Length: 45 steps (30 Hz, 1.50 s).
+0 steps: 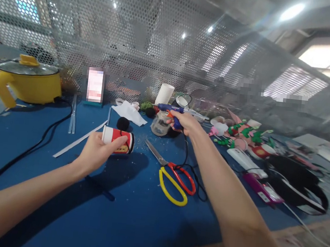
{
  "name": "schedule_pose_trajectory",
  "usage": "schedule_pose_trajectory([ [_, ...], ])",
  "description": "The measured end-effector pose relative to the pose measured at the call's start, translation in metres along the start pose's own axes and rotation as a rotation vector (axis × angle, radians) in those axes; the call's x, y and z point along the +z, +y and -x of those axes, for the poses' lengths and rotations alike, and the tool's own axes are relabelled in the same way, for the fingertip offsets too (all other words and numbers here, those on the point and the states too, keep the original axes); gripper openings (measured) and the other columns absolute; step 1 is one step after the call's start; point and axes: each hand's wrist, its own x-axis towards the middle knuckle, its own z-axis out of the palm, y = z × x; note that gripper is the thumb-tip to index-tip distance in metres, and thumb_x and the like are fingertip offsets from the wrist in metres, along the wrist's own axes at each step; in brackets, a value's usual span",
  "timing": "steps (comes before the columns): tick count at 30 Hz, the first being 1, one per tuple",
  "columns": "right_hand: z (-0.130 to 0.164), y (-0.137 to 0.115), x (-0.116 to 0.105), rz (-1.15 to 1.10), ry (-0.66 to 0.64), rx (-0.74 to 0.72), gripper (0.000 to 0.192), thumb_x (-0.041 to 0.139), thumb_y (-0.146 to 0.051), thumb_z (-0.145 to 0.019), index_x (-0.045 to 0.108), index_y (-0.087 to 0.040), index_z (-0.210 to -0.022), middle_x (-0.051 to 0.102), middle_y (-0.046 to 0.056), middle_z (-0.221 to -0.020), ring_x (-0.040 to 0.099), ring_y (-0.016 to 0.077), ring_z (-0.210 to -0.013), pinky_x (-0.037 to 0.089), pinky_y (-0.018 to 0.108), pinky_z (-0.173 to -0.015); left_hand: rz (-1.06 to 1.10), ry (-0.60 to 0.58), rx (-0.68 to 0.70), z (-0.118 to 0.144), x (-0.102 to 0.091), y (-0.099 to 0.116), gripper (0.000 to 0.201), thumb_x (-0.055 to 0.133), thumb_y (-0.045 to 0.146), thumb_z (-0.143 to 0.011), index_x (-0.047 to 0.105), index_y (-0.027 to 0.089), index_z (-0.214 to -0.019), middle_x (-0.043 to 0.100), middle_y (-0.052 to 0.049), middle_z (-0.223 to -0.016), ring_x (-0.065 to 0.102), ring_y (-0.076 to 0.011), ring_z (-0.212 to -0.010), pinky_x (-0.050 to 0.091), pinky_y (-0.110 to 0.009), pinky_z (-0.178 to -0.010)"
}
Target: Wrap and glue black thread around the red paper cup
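My left fingers (pixel 115 143) grip paper cup (pixel 115 134), eight o'clock: likely light, crushable; favour its ends. Right fingers (pixel 181 116) grip glue gun (pixel 171 108).

Paper cup (pixel 115 134): red and white with a yellowish patch, tipped on its side as I hold it, my thumb across the printed wall.
Black strand (pixel 132 143): around the cup near its right end.
Cup's place: left of the frame's centre, slightly below it.
Glue gun (pixel 171 108): blue with orange, my grip on its handle, nozzle pointing left.
Gun's place: just above the frame's centre.
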Motion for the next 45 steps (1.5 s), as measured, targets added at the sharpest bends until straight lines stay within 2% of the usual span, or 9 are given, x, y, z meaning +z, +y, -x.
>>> schedule_pose_trajectory([
  [8,0.005,0.002,-0.012,0.245,0.185,-0.087,0.032,0.051,-0.039,-0.074,0.051,-0.017,-0.051,0.057,0.008,-0.054,0.058,0.0203,-0.06,0.045,0.032,-0.056,0.026,-0.027,0.086,-0.001,0.0,-0.003,0.026,0.061,0.029,-0.06,0.047,0.016,-0.042,0.033,0.008,-0.033,0.024,-0.0037,-0.031,0.017,-0.018,-0.028],
  [12,0.043,-0.01,-0.004,0.499,0.31,-0.409,0.027,0.055,-0.041,-0.07,0.055,-0.016,-0.058,0.059,0.009,-0.07,0.055,0.0237,-0.08,0.038,0.035,-0.071,-0.037,-0.052,0.172,-0.001,0.0,-0.011,0.025,0.061,0.034,-0.061,0.053,0.014,-0.05,0.047,0.004,-0.043,0.038,-0.0064,-0.04,0.031,-0.018,-0.036],
  [14,0.067,-0.014,0.011,0.561,0.132,-0.604,0.029,0.051,-0.042,-0.074,0.059,-0.016,-0.067,0.059,0.006,-0.07,0.054,0.0176,-0.068,0.039,0.031,-0.066,-0.097,-0.078,0.214,0.0,0.0,-0.015,0.025,0.059,0.036,-0.063,0.056,0.013,-0.053,0.052,0.001,-0.048,0.043,-0.0085,-0.044,0.035,-0.019,-0.04],
  [18,0.106,-0.014,0.046,0.517,-0.251,-0.772,0.022,0.057,-0.037,-0.071,0.059,-0.016,-0.066,0.056,0.003,-0.073,0.051,0.0138,-0.071,0.039,0.027,-0.067,-0.236,-0.191,0.349,0.003,0.0,-0.02,0.026,0.053,0.035,-0.07,0.062,0.012,-0.063,0.059,-0.002,-0.054,0.049,-0.0113,-0.049,0.038,-0.02,-0.046],
  [22,0.121,-0.013,0.06,0.523,-0.302,-0.74,0.008,0.06,-0.022,-0.069,0.056,-0.016,-0.065,0.052,0.001,-0.074,0.049,0.0139,-0.076,0.039,0.028,-0.071,-0.348,-0.214,0.458,0.006,0.0,-0.023,0.024,0.05,0.034,-0.072,0.063,0.013,-0.07,0.061,-0.003,-0.059,0.05,-0.0107,-0.05,0.038,-0.02,-0.048],
  [26,0.124,-0.012,0.059,0.518,-0.335,-0.74,0.011,0.054,-0.014,-0.071,0.051,-0.017,-0.06,0.05,0.001,-0.071,0.047,0.0134,-0.075,0.038,0.028,-0.071,-0.431,-0.174,0.5,0.007,0.0,-0.022,0.027,0.052,0.035,-0.07,0.06,0.014,-0.057,0.055,-0.001,-0.049,0.044,-0.0092,-0.044,0.033,-0.02,-0.044],
  [30,0.124,-0.011,0.055,0.462,-0.269,-0.771,0.012,0.05,-0.014,-0.072,0.047,-0.017,-0.06,0.05,0.001,-0.07,0.047,0.0122,-0.072,0.039,0.027,-0.068,-0.303,-0.222,0.396,0.007,0.0,-0.015,0.023,0.054,0.035,-0.069,0.062,0.014,-0.064,0.056,0.0,-0.052,0.046,-0.01,-0.047,0.035,-0.02,-0.045],
  [35,0.122,-0.013,0.045,0.294,-0.244,-0.601,0.004,0.051,-0.019,-0.071,0.049,-0.016,-0.068,0.054,-0.001,-0.064,0.049,0.0096,-0.058,0.04,0.023,-0.055,-0.099,-0.222,0.151,0.004,0.0,-0.007,0.028,0.059,0.038,-0.064,0.058,0.013,-0.053,0.049,0.003,-0.043,0.039,-0.0075,-0.039,0.029,-0.019,-0.037],
  [45,0.109,-0.01,0.043,0.003,-0.327,-0.541,0.01,0.058,-0.016,-0.069,0.059,-0.015,-0.079,0.061,-0.001,-0.074,0.056,0.0073,-0.067,0.046,0.021,-0.065,0.142,-0.278,-0.064,0.002,0.0,-0.008,0.017,0.065,0.03,-0.06,0.061,0.014,-0.059,0.062,0.001,-0.054,0.053,-0.0112,-0.048,0.04,-0.02,-0.047],
])
